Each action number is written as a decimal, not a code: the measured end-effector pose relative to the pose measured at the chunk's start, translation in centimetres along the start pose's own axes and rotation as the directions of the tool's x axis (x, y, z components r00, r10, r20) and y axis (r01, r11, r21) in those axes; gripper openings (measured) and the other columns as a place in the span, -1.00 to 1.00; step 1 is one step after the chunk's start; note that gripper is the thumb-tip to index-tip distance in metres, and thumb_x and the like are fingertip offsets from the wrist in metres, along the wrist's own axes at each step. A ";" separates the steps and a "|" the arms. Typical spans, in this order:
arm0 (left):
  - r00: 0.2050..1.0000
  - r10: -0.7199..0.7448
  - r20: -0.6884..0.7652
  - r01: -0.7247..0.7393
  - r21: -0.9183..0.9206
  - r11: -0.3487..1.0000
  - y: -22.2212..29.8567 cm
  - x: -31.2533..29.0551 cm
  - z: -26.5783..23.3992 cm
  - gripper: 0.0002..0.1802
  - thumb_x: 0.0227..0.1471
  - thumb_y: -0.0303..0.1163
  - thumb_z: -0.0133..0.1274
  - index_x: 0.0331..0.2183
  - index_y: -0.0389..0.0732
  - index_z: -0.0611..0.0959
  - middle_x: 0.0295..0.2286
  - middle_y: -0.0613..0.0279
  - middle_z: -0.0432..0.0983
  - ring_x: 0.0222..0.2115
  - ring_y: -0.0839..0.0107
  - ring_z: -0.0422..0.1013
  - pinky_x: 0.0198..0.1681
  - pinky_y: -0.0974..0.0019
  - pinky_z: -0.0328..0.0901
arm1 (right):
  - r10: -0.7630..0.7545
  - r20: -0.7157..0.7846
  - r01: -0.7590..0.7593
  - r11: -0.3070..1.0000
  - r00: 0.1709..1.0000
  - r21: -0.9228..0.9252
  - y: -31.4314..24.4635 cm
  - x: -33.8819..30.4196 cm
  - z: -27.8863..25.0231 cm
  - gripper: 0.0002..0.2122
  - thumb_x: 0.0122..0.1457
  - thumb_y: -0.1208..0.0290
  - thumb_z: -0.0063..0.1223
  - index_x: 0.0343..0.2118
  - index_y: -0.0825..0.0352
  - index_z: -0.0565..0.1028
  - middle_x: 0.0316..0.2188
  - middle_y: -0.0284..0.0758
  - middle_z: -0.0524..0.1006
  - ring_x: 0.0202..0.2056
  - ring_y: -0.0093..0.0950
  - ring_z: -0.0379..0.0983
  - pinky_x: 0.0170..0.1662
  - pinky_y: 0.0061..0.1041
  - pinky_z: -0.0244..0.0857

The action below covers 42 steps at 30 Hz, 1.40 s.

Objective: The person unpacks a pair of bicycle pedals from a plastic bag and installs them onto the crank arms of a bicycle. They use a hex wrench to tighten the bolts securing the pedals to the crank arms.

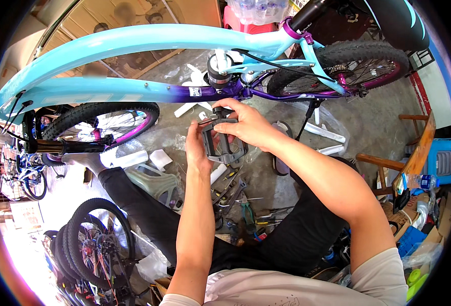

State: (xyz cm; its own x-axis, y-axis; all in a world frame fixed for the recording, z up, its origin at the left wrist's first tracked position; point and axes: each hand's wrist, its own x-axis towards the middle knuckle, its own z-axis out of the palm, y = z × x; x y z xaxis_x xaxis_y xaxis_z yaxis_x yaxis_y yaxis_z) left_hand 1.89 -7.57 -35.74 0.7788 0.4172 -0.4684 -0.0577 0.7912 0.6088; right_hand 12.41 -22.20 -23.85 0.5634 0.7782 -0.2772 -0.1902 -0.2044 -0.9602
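Observation:
A black platform bicycle pedal (240,151) is between my two hands, in front of the middle of a light blue and purple bicycle frame (133,41). My right hand (248,125) is closed on the pedal from the right, with its fingers near the axle end and its thumb across the body. At the pedal's left side, my left hand (198,148) has its fingers closed against the edge; part of its grip is hidden. Just beyond both hands lies the purple lower part of the frame (179,92), close to the crank area.
Hand tools, among them green-handled pliers (248,211), lie on the floor between my legs. White foam pieces (160,159) are scattered about. Several wheels (95,239) stand at the lower left. A wooden chair (414,153) and a blue box (441,162) are at the right.

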 end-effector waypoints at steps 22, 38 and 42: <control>0.805 0.567 -0.174 -0.452 0.438 0.777 3.2 -4.0 6.0 -0.58 0.37 -0.12 -0.16 -0.22 -0.31 0.56 -0.39 0.12 0.60 -0.40 0.40 0.56 -0.28 0.35 0.43 | 0.012 -0.029 -0.015 0.997 1.000 -0.075 0.4 0.1 -0.6 -0.53 0.14 0.48 0.28 0.12 0.21 0.41 -0.36 -0.36 0.59 -0.49 -0.61 0.49 -0.43 -0.60 0.34; 0.841 0.504 -0.197 -0.439 0.294 0.849 5.7 -5.2 7.1 -0.65 0.35 -0.16 -0.07 -0.24 -0.30 0.51 -0.41 0.11 0.56 -0.43 0.33 0.54 -0.26 0.26 0.46 | 0.005 -0.040 -0.010 0.992 0.999 -0.125 0.3 0.2 -0.8 -0.54 0.12 0.49 0.29 0.10 0.20 0.43 -0.39 -0.36 0.60 -0.53 -0.62 0.49 -0.44 -0.59 0.35; 0.664 0.731 0.155 -0.550 0.764 0.337 4.8 -6.9 10.5 -0.66 0.37 -0.23 -0.08 -0.24 -0.36 0.51 -0.41 0.15 0.56 -0.43 0.45 0.51 -0.29 0.34 0.42 | 0.008 -0.032 -0.011 0.997 0.999 -0.076 0.7 0.2 -1.1 -0.53 0.10 0.49 0.30 0.10 0.21 0.43 -0.39 -0.36 0.60 -0.53 -0.62 0.50 -0.44 -0.59 0.36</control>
State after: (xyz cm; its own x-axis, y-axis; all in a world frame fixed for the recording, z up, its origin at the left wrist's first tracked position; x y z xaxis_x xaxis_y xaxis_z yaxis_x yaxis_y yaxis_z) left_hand 2.79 -11.29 -22.86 0.5720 0.7864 0.2332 0.0299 -0.3042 0.9522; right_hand 13.28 -22.79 -24.58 0.5875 0.7570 -0.2861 -0.1344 -0.2573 -0.9569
